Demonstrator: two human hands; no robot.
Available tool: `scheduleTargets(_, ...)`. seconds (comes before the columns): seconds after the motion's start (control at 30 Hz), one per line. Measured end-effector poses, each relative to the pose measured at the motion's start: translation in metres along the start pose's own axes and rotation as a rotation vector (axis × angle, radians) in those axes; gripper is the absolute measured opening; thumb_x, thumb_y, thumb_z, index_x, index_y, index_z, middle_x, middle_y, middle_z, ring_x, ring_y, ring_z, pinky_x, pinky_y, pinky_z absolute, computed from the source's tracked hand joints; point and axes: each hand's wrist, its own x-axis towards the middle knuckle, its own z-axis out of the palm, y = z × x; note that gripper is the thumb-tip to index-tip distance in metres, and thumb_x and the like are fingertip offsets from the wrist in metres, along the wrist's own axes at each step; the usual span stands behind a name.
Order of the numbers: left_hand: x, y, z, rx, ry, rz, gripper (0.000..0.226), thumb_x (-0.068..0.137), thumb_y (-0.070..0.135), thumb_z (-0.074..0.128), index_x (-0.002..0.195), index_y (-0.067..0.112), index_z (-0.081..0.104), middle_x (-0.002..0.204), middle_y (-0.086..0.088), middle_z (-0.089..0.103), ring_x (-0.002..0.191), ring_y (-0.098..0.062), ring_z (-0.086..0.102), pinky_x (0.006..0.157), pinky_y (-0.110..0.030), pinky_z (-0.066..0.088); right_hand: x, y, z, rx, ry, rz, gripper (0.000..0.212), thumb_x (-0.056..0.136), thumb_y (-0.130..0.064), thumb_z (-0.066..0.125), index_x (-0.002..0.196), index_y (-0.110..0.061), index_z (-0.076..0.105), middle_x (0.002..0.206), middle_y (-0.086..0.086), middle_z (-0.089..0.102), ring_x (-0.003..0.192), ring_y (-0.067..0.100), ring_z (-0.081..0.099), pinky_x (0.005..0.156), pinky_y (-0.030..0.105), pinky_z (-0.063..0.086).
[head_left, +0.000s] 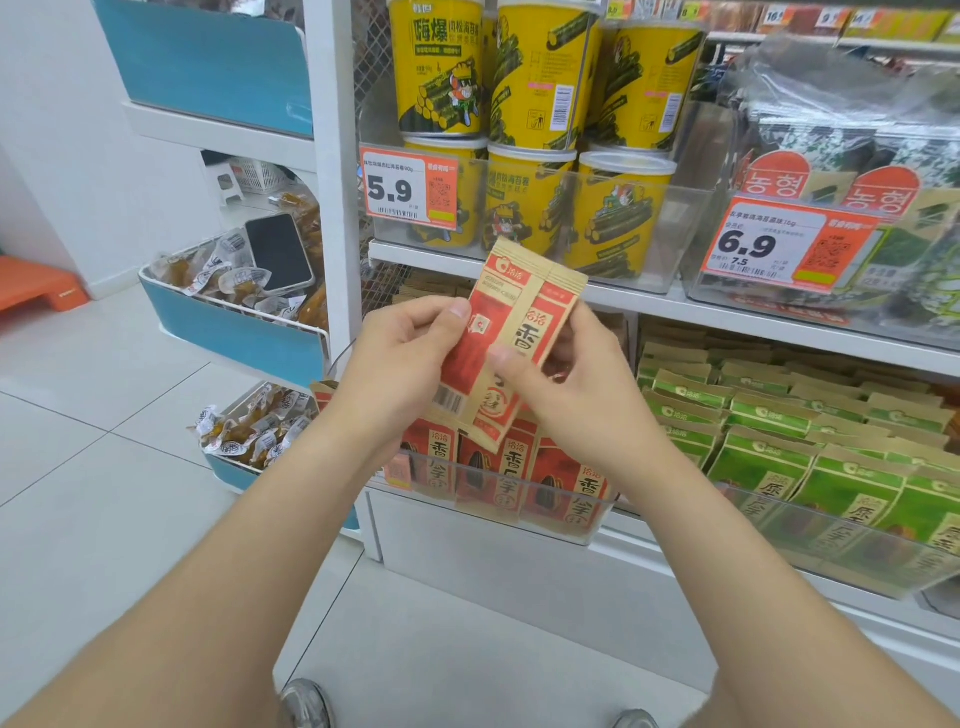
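Currently both hands are up in front of a shop shelf with a small fan of red packets (519, 312) held between them. The left hand (410, 364) pinches the left edge of the fan, thumb on the near face and fingers curled behind. The right hand (582, 400) pinches the right side the same way, thumb tip pressed on the near face and fingers wrapped round the back. Two packets show, overlapping and tilted, tops leaning right; the left one has a barcode at its lower corner and the right one has large black characters. There is possibly a third behind them, hard to tell. The held packets hang in the air, just above a clear bin (519, 514) on the low shelf, where more red packets of the same kind stand upright. Green packets (769, 457) fill the bin beside it on the right. One shelf up are stacked yellow tubs (530, 78) behind a 5.9 price tag (410, 189), with seaweed packs (857, 156) to the right behind a 6.9 price tag (779, 244). To the left, a phone (279, 252) lies screen up on wrapped snacks in a blue-fronted bin (234, 322). White floor tiles (104, 415) are below, and shoe tips (306, 706) show at the bottom edge.
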Motion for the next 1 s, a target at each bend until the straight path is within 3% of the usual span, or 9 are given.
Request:
scheduleTargets(0.07, 0.000, 0.000, 0.001, -0.019, 0.043, -0.036, 0.031, 0.115, 0.027, 0.050, 0.114, 0.017, 0.080, 0.094, -0.003, 0.083, 0.080, -0.014, 0.079, 0.066, -0.027, 0.062, 0.000, -0.006, -0.001, 0.159, 0.014, 0.016, 0.019, 0.111, -0.032, 0.058, 0.125, -0.024, 0.069, 0.105, -0.015, 0.080, 0.094, -0.004, 0.074, 0.079, 0.017, 0.057)
scheduleTargets(0.13, 0.001, 0.000, 0.002, 0.010, 0.063, -0.069, 0.033, 0.116, 0.029, 0.048, 0.111, 0.020, 0.079, 0.092, -0.003, 0.083, 0.079, -0.015, 0.078, 0.070, -0.033, 0.064, -0.001, -0.008, -0.002, 0.203, 0.052, 0.000, 0.026, 0.114, -0.029, 0.049, 0.116, -0.019, 0.073, 0.094, -0.012, 0.081, 0.082, -0.003, 0.073, 0.069, 0.011, 0.051)
scheduleTargets(0.2, 0.001, -0.002, 0.004, 0.069, 0.104, -0.044, 0.031, 0.115, 0.032, 0.049, 0.109, 0.023, 0.077, 0.092, 0.000, 0.082, 0.083, -0.016, 0.079, 0.077, -0.043, 0.065, -0.003, -0.009, -0.001, 0.181, 0.076, -0.046, 0.025, 0.112, -0.025, 0.055, 0.107, -0.017, 0.078, 0.089, -0.009, 0.081, 0.076, 0.000, 0.073, 0.065, 0.015, 0.052)
scheduleTargets(0.27, 0.003, -0.007, 0.003, 0.257, 0.173, 0.161, 0.018, 0.112, 0.025, 0.054, 0.113, 0.025, 0.072, 0.099, 0.006, 0.080, 0.093, -0.012, 0.077, 0.086, -0.048, 0.064, -0.004, -0.006, 0.002, 0.125, 0.111, -0.085, 0.021, 0.108, -0.024, 0.064, 0.098, -0.018, 0.081, 0.084, -0.007, 0.082, 0.073, 0.006, 0.074, 0.064, 0.027, 0.058)
scheduleTargets(0.4, -0.002, -0.008, 0.009, 0.411, 0.106, 0.390, 0.017, 0.107, 0.020, 0.063, 0.122, 0.026, 0.068, 0.112, 0.021, 0.073, 0.101, 0.000, 0.071, 0.084, -0.027, 0.060, -0.003, 0.000, 0.007, 0.097, 0.193, -0.152, 0.019, 0.101, -0.030, 0.069, 0.097, -0.018, 0.084, 0.081, 0.001, 0.081, 0.077, 0.027, 0.079, 0.069, 0.055, 0.063)
scheduleTargets(0.6, -0.005, -0.007, 0.006, 0.375, 0.059, 0.342, 0.022, 0.098, 0.044, 0.076, 0.110, 0.029, 0.065, 0.108, 0.018, 0.073, 0.091, -0.004, 0.075, 0.077, -0.026, 0.061, -0.005, 0.000, 0.003, -0.028, 0.240, -0.234, 0.045, 0.108, -0.035, 0.060, 0.066, -0.019, 0.064, 0.058, 0.012, 0.053, 0.057, 0.026, 0.045, 0.054, 0.045, 0.042)
scheduleTargets(0.77, -0.006, -0.011, 0.012, 0.426, 0.051, 0.387, 0.010, 0.107, 0.032, 0.065, 0.103, 0.022, 0.064, 0.096, 0.011, 0.075, 0.088, -0.004, 0.074, 0.072, -0.021, 0.058, -0.007, -0.002, 0.006, -0.096, 0.277, -0.293, 0.039, 0.104, -0.025, 0.067, 0.065, -0.021, 0.065, 0.053, -0.010, 0.053, 0.053, 0.008, 0.048, 0.056, 0.030, 0.039)
scheduleTargets(0.93, -0.002, -0.012, 0.012, 0.385, 0.025, 0.354, 0.022, 0.111, 0.025, 0.057, 0.092, 0.015, 0.062, 0.070, 0.004, 0.065, 0.062, -0.010, 0.057, 0.059, -0.027, 0.045, -0.007, -0.001, 0.010, -0.121, 0.326, -0.339, 0.031, 0.103, -0.025, 0.066, 0.075, -0.013, 0.071, 0.062, -0.001, 0.058, 0.059, 0.020, 0.053, 0.057, 0.042, 0.045)
scheduleTargets(1.0, -0.001, -0.011, 0.010, 0.341, -0.001, 0.330, 0.022, 0.111, 0.026, 0.057, 0.093, 0.015, 0.064, 0.071, 0.003, 0.066, 0.065, -0.018, 0.062, 0.063, -0.038, 0.056, -0.006, 0.000, 0.009, -0.128, 0.336, -0.338, 0.033, 0.104, -0.025, 0.064, 0.074, -0.013, 0.068, 0.062, -0.001, 0.055, 0.060, 0.021, 0.051, 0.057, 0.045, 0.044)
